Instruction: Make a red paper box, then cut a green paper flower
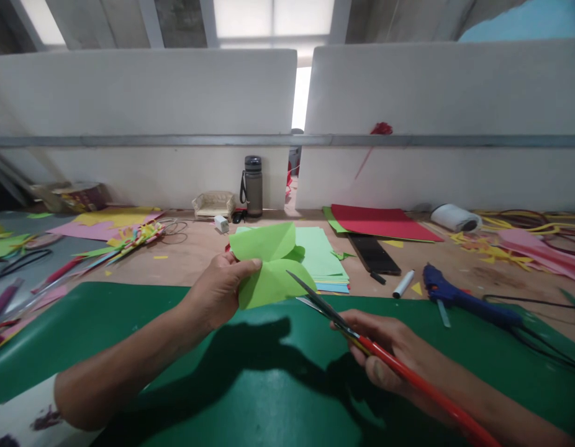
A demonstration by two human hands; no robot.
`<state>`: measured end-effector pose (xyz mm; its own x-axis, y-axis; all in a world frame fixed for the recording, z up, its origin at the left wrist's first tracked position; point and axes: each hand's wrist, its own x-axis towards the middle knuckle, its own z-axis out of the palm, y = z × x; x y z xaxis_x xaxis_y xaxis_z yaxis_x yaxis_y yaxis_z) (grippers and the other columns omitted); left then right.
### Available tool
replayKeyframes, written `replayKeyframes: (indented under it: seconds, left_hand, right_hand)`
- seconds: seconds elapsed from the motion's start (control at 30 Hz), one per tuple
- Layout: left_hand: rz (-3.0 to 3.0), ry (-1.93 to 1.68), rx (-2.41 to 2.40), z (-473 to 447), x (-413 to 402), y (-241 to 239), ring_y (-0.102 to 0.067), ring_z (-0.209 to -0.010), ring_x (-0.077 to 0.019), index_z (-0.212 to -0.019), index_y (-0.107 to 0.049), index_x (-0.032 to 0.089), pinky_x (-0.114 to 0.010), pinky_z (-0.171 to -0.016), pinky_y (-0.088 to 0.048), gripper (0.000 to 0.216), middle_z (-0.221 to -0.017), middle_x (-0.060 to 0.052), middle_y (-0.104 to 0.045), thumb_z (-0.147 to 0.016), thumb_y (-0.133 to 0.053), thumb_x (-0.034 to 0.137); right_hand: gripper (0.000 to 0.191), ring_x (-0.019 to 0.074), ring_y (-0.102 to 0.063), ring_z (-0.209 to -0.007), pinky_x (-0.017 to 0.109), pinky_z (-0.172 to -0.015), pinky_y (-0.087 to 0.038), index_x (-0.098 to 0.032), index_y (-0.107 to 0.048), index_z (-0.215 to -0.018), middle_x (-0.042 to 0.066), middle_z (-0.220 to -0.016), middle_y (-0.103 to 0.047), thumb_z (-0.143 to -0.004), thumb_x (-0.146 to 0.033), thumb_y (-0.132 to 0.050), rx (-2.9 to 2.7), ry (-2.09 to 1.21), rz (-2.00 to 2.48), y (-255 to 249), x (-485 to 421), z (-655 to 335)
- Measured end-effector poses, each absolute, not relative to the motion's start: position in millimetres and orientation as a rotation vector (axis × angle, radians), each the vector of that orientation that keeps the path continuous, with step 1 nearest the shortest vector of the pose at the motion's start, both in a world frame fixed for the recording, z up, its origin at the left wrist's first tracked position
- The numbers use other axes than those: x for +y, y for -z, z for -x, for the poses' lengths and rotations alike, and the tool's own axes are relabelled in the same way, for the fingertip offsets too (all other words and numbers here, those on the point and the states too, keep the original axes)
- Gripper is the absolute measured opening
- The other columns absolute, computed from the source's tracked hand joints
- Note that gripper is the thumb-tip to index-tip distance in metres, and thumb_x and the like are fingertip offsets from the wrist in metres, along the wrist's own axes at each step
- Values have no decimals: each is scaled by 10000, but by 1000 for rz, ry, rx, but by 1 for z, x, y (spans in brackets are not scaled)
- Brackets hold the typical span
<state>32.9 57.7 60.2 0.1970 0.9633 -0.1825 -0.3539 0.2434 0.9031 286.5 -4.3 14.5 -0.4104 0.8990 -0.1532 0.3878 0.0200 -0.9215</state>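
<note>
My left hand (pixel 220 288) pinches a folded light green paper (pixel 269 264) and holds it up over the green cutting mat (pixel 250 385). My right hand (pixel 385 347) grips red-handled scissors (pixel 348 326). Their blades stand apart, with the tips at the paper's right edge. A stack of pale green sheets (pixel 322 254) lies just behind the held paper.
A blue glue gun (pixel 455 295) with its cord lies at the right, near a white marker (pixel 402 284) and a black phone (pixel 374 253). Red paper (pixel 380 222), a tape roll (pixel 455 218), a bottle (pixel 253 185) and coloured scraps (pixel 124 239) sit along the white partition (pixel 143 124).
</note>
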Motion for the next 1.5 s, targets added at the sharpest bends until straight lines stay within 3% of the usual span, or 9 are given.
replayKeyframes:
  seconds: [0.27,0.47,0.77,0.93,1.2,1.33,1.5]
  left_hand:
    - [-842,-1094,925,-34,57,-61,-699,-624,-242,-1195,-567,101,-325,-580,-557,527,-788,-96,-742,-674,-642,90]
    - [-861,-1092,925,-34,57,-61,-697,-613,-243,-1179,-573,88,-317,-568,-552,503,-718,-91,-734,-680,-630,84]
    - [-872,-1078,903,-32,57,-59,-699,-633,-243,-1083,-634,99,-323,-597,-556,381,-694,-91,-727,-702,-642,95]
    - [-853,-1088,881,-31,58,-57,-700,-671,-241,-1090,-633,97,-326,-620,-553,386,-774,-112,-733,-704,-645,86]
    - [-864,-1097,886,-31,58,-58,-699,-651,-238,-1068,-633,103,-326,-603,-556,384,-759,-103,-732,-685,-656,91]
    - [-880,-1106,846,-32,58,-56,-702,-790,-268,-1041,-640,103,-339,-657,-563,369,-851,-123,-734,-674,-677,109]
    - [-902,-1120,834,-33,56,-54,-694,-855,-289,-1013,-651,106,-351,-677,-567,371,-931,-130,-730,-647,-709,133]
  right_hand:
    - [324,102,-374,-535,212,-469,-309,-215,-616,-996,-26,-618,-443,-780,-457,-614,-1870,-1267,1270,-2,-1,-286]
    - [274,97,-344,-529,211,-472,-280,-206,-618,-943,-29,-631,-444,-799,-438,-597,-1902,-1314,1298,-31,-8,-282]
    - [402,89,-237,-545,238,-480,-208,-186,-566,-926,-57,-626,-344,-764,-551,-615,-1953,-1385,1265,-37,-6,-281]
    - [302,84,-274,-528,227,-462,-223,-191,-575,-839,-55,-609,-375,-731,-455,-674,-1919,-1405,1309,-40,-5,-281]
    - [184,85,-296,-534,224,-474,-244,-186,-596,-859,-51,-627,-414,-714,-287,-648,-1930,-1373,1336,-38,-3,-280]
    - [153,86,-310,-542,223,-483,-250,-198,-573,-834,-50,-646,-415,-691,-185,-625,-1888,-1384,1345,-38,-4,-278]
    - [170,87,-309,-540,221,-483,-251,-200,-565,-833,-49,-640,-410,-682,-225,-637,-1866,-1434,1320,-41,-5,-275]
